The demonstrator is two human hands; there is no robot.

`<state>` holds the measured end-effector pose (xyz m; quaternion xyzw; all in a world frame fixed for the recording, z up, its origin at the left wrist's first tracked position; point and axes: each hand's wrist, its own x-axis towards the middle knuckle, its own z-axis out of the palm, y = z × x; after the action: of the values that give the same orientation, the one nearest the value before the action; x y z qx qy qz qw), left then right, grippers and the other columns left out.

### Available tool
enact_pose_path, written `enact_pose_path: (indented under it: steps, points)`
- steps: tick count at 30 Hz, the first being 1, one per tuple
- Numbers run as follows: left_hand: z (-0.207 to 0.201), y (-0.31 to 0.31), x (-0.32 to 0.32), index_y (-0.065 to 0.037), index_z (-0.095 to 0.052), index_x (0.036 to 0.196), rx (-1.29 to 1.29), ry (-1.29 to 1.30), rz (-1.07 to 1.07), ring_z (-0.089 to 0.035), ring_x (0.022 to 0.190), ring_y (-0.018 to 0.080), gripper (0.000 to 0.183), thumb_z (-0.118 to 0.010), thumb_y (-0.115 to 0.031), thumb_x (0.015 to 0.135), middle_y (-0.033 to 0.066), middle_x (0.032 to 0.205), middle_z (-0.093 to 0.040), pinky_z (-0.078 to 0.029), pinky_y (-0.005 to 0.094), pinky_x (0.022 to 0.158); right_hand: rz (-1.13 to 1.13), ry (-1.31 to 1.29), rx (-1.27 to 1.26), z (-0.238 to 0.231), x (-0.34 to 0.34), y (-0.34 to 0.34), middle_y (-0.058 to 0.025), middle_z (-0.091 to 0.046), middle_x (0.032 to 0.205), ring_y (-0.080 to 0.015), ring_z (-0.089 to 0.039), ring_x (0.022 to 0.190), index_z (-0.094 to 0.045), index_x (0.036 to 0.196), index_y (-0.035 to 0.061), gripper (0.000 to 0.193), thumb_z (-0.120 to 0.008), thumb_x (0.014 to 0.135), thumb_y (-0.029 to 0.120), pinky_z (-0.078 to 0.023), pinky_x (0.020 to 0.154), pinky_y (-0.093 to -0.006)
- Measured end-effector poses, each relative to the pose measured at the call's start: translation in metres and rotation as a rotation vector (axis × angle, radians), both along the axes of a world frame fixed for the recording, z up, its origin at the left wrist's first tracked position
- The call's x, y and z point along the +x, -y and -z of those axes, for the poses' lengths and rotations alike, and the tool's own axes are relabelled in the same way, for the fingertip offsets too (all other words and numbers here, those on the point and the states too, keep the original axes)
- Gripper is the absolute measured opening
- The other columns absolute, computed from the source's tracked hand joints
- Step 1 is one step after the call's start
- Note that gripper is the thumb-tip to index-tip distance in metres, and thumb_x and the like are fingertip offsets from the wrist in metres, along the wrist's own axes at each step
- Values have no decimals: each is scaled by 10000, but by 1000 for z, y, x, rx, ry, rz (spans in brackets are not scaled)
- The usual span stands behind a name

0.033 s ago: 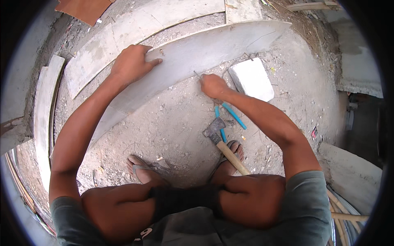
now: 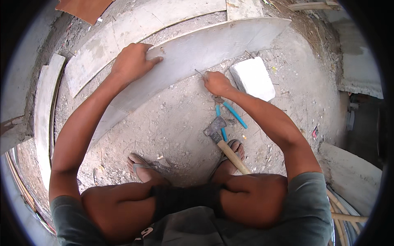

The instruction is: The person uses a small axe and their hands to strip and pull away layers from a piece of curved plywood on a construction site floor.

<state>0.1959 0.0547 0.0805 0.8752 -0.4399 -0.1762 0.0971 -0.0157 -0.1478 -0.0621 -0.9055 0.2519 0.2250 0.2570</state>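
A long grey board [image 2: 205,45] stands on its edge, leaning, on the dusty ground before me. My left hand [image 2: 133,61] grips its upper edge, with the thumb on the near face and the other fingers over the far side. Close to the board's lower edge, my right hand [image 2: 217,83] pinches a thin metal piece [image 2: 198,72], like a nail or stiff wire, whose end points up and left. Below that hand lie blue-handled pliers [image 2: 234,115], their jaws partly hidden. A hatchet-like hammer [image 2: 215,126] with a wooden handle rests across one pliers handle, beside my right foot.
A white block [image 2: 253,78] lies right of my right hand. More flat boards [image 2: 123,35] lie beyond the upright one, and stacked boards [image 2: 47,110] are at the left. Rubble and thin wire bits are scattered on the ground. Concrete walls [image 2: 361,49] stand at both sides.
My right hand has shifted slightly to the right and up with the thin metal piece. The board's right end has tipped a little; my left hand keeps its grip.
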Motion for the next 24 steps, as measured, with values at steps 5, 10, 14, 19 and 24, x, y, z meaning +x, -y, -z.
enact_pose_path:
  steps: [5,10,14,19,24]
  points:
    - [6,17,-12,5,-768,1061,-63,26,57,-745,900,389,460,-771,-424,894,240,920,-755,-580,474,843,-180,-21,97,21,-7,34,-336,-719,1072,-483,-715,1002,-720,1038,-100,449,-558,1009,317,-571,909,-527]
    - [5,7,2,-5,-772,1094,-10,6,1,-744,878,386,472,-775,-431,893,230,904,-755,-581,467,832,224,183,5,10,2,-35,-294,-745,981,-435,-728,971,-735,923,-105,495,-522,1039,326,-557,932,-497]
    - [4,17,-6,-3,-771,1082,-29,-17,-3,-747,862,380,473,-772,-438,897,227,891,-755,-582,473,822,356,303,262,40,-35,4,-303,-732,969,-447,-718,977,-747,963,-44,438,-542,1029,338,-554,911,-514]
    - [-2,8,-5,-6,-772,1063,1,37,-22,-749,858,377,468,-765,-446,902,228,878,-752,-584,475,819,8,166,43,36,-17,-23,-276,-732,875,-441,-728,887,-760,867,-12,396,-543,1013,285,-570,856,-518]
    - [11,3,12,-20,-777,1091,13,64,-28,-749,863,376,468,-763,-446,898,225,873,-752,-584,472,824,-310,-121,193,13,-63,-102,-289,-719,904,-445,-723,964,-739,957,-1,258,-553,944,176,-553,927,-544]
